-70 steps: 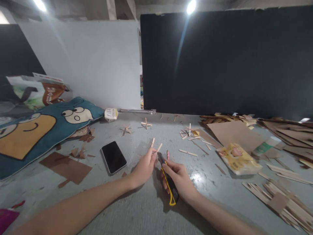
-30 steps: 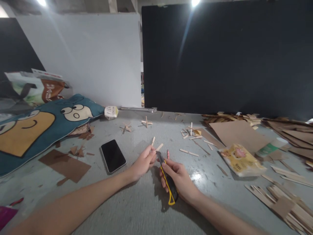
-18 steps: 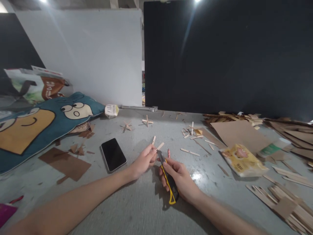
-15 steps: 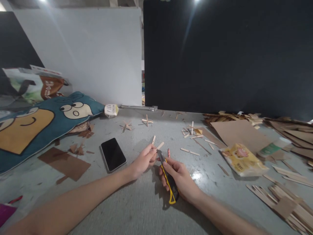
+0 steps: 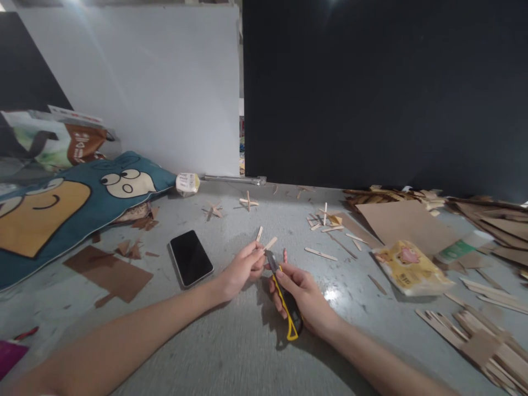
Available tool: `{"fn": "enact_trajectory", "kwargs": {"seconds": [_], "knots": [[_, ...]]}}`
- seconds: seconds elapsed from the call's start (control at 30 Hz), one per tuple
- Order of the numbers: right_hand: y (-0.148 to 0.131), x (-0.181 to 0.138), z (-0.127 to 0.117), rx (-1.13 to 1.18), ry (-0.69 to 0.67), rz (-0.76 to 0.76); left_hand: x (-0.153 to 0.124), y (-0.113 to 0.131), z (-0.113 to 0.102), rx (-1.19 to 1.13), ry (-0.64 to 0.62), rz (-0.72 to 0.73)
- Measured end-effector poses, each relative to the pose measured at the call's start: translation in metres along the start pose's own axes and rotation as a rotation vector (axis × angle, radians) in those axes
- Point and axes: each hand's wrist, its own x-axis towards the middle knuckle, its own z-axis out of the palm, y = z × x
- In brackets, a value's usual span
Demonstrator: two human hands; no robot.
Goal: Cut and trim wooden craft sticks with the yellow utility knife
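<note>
My left hand [image 5: 241, 269] pinches a short wooden stick [image 5: 270, 244] low over the grey table [image 5: 231, 352]. My right hand [image 5: 303, 294] is wrapped round a black and yellow utility knife [image 5: 286, 305], with the forefinger along its top. The knife's tip sits right against the stick, beside my left fingertips. A second short stick [image 5: 258, 234] lies just beyond the left hand, and a small red piece [image 5: 284, 255] lies next to the knife's tip.
A black phone [image 5: 190, 258] lies left of my hands. Brown cardboard scraps [image 5: 109, 273] and a blue cartoon cushion [image 5: 61, 206] sit further left. Loose sticks [image 5: 320, 254], a yellow packet [image 5: 406, 268] and cardboard sheets [image 5: 398, 223] fill the right side. Dark and white boards stand behind.
Both hands have stayed almost in place, holding the stick and the knife. The view has tilted down slightly.
</note>
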Motion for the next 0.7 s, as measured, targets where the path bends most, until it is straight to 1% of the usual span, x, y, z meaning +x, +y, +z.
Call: {"fn": "enact_trajectory", "kwargs": {"seconds": [0.2,0.37,0.53,0.7], "knots": [[0.0031,0.0005,-0.0034,0.029,0.000,-0.003,-0.0003,0.0004,-0.0003,-0.063,0.003,-0.043],[0.0017,0.0007,-0.0020,0.029,0.001,-0.012,-0.0009,0.0013,0.0011,-0.088,0.002,-0.049],[0.0014,0.0010,-0.0035,0.023,-0.030,0.001,-0.0022,0.0021,0.0030,-0.108,0.007,-0.064],[0.0013,0.0017,-0.0050,0.031,-0.030,0.016,-0.0020,0.0009,0.0017,-0.138,0.010,-0.074]]}}
